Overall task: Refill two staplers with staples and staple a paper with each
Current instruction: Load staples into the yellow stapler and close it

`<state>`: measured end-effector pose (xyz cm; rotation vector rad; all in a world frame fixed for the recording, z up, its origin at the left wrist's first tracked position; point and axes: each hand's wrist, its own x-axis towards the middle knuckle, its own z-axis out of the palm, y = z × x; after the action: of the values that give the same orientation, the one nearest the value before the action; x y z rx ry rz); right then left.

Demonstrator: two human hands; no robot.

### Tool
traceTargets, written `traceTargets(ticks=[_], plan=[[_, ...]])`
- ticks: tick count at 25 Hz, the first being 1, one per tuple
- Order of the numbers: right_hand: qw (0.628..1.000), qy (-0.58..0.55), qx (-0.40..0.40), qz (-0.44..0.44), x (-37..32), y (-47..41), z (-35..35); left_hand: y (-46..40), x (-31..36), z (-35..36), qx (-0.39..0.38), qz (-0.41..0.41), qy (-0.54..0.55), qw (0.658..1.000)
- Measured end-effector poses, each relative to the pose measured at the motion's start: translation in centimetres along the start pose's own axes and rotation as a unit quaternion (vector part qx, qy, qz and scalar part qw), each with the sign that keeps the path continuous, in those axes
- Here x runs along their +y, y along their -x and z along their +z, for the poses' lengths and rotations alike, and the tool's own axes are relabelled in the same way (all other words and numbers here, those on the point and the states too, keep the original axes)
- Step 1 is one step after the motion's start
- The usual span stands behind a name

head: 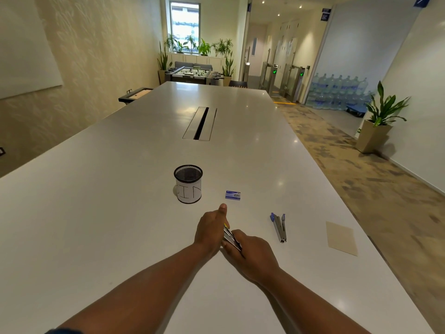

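Note:
Both my hands hold a metal stapler (230,237) with a yellow part, low over the white table (120,213). My left hand (210,229) grips its left side, thumb pointing forward. My right hand (250,251) curls round its near end. A second stapler (279,227), silver with blue ends, lies to the right on the table. A small blue staple box (232,195) lies just beyond my hands. A tan sheet of paper (342,238) lies near the table's right edge.
A black mesh pen cup (188,183) wrapped in white paper stands to the left of the staple box. A cable slot (200,123) runs along the table's middle farther off. The table's right edge drops to carpeted floor with a potted plant (378,121).

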<state>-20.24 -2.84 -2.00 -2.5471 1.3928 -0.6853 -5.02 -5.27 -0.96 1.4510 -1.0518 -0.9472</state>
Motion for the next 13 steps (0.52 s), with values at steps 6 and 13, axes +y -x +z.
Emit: traceTargets(ticks=[6, 13], plan=[[1.0, 0.0, 0.004, 0.001, -0.02, -0.11, 0.15, 0.05, 0.46, 0.12, 0.01, 0.04, -0.093, 0.995], [1.0, 0.003, 0.006, 0.003, 0.12, -0.11, 0.19, 0.05, 0.16, -0.34, -0.023, -0.002, 0.031, 0.999]])
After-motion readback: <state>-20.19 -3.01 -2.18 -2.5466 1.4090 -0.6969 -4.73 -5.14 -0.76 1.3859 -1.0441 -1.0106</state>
